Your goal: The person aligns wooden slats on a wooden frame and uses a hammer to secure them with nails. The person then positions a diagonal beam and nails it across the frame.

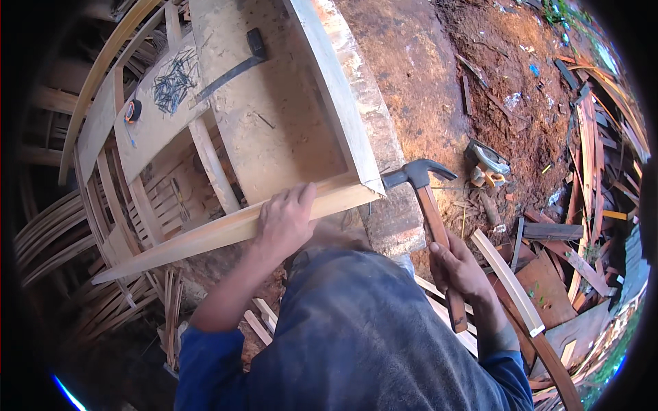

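Right hand (459, 264) is wrapped firmly around the lower part of the handle of a claw hammer (433, 219), whose long axis slants away and slightly left, its head ahead of the fist at the near right corner of the wooden frame. Its striking face points left at the end of the rail (343, 197); whether they touch, I cannot tell. Dark metal, worn in look, makes up the head, claw curving right; the handle is reddish-brown wood. Left hand (284, 216), farther from the hammer, is clasped over the rail, which runs along the frame's near edge toward its left end, pale and smooth. A side board (336, 89) meets the rail at that corner, with a rough slab (387, 137) just beyond its right edge. Toward the frame's far left lie a nail pile (175, 82), a round tape measure (133, 111) and a black-handled square (257, 44). Scrap wood (552, 267) litters the ground well right.
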The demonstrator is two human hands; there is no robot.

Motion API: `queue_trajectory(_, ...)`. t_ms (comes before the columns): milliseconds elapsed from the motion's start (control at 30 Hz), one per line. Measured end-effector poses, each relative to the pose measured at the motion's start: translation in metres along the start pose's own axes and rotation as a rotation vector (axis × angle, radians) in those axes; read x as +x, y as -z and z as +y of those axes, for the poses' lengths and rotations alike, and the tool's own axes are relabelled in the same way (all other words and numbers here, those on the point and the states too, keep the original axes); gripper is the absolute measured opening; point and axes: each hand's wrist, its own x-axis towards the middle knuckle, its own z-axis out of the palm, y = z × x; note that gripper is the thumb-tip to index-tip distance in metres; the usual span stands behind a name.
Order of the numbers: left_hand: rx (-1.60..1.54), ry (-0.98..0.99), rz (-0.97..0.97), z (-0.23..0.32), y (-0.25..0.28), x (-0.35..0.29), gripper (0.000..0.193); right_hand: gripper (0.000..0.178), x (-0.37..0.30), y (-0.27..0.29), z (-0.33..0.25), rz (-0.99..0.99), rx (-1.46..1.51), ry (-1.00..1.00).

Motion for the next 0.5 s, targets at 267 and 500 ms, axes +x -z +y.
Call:
queue_trajectory(267, 0.004, -0.019, 0.084, 0.002, -0.002, 0.008, 0.053, 0.025, 0.004, 0.073, -0.007, 0.378, -0.005, 0.063)
queue_trajectory(500, 0.047, -0.002, 0.050, 0.005, -0.007, 0.011, 0.059, 0.033, 0.037, 0.130, -0.028, 0.698, 0.066, 0.347)
